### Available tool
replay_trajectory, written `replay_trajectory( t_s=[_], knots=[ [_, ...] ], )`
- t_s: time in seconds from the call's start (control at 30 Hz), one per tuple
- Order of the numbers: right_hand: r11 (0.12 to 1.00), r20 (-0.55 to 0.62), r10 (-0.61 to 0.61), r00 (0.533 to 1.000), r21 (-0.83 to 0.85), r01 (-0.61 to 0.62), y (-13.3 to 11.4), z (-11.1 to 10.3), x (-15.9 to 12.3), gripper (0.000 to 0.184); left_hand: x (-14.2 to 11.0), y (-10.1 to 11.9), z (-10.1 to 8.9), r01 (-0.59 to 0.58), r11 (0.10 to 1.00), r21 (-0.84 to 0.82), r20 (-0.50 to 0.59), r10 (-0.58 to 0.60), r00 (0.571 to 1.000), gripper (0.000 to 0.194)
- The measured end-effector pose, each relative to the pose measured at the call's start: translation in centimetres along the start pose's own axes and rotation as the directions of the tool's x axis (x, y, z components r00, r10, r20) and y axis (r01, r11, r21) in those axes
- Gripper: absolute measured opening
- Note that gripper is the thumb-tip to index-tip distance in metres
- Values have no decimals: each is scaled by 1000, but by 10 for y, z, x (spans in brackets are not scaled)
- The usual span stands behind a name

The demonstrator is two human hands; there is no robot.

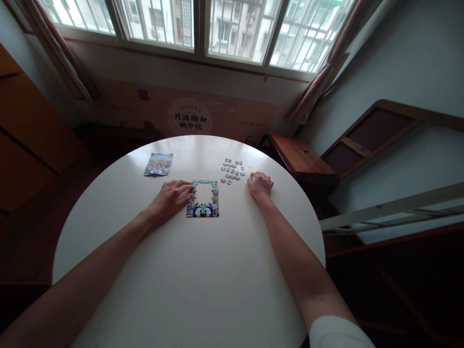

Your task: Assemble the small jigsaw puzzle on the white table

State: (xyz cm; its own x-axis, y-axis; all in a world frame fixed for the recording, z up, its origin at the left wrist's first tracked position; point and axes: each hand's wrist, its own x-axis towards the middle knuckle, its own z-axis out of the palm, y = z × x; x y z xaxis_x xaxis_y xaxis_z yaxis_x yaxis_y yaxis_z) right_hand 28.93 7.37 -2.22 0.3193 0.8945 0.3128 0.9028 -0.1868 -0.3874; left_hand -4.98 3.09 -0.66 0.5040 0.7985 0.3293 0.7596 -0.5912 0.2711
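Note:
A partly built jigsaw puzzle lies flat on the white round table, its border joined around a bare gap in the middle and a blue cartoon face along the bottom. My left hand rests at its left side, fingers stretched out and touching the edge. Loose jigsaw pieces are scattered to the right of and beyond the puzzle. Just right of these pieces, my right hand sits on the table with its fingers curled in; whatever may be inside them is hidden.
A colourful printed picture sheet lies at the far left of the round table. Beyond the table's right edge stands a wooden bench. Barred windows and a wall poster are behind.

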Motion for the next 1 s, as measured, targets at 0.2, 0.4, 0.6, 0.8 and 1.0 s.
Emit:
replay_trajectory(
  t_s=[0.2,0.4,0.6,0.8,1.0],
  knots=[
    [1000,-56,-4,998,9,4,-2,-2,0,31,0,-1,1,3,1000,0,4,-3,1000,34],
    [977,-66,-158,985,134,166,-17,-3,-4,29,-1,-4,4,-3,1000,4,1,3,1000,36],
    [971,89,-232,969,88,224,-25,0,-10,31,0,-2,3,2,1000,7,0,-2,1000,35],
    [973,139,-232,963,26,230,-25,-2,-11,29,0,-1,2,0,1000,-9,2,0,1000,35],
    [978,124,-203,971,65,196,-25,0,-9,24,0,-2,2,7,1000,-11,5,-7,1000,35]
  ],
)
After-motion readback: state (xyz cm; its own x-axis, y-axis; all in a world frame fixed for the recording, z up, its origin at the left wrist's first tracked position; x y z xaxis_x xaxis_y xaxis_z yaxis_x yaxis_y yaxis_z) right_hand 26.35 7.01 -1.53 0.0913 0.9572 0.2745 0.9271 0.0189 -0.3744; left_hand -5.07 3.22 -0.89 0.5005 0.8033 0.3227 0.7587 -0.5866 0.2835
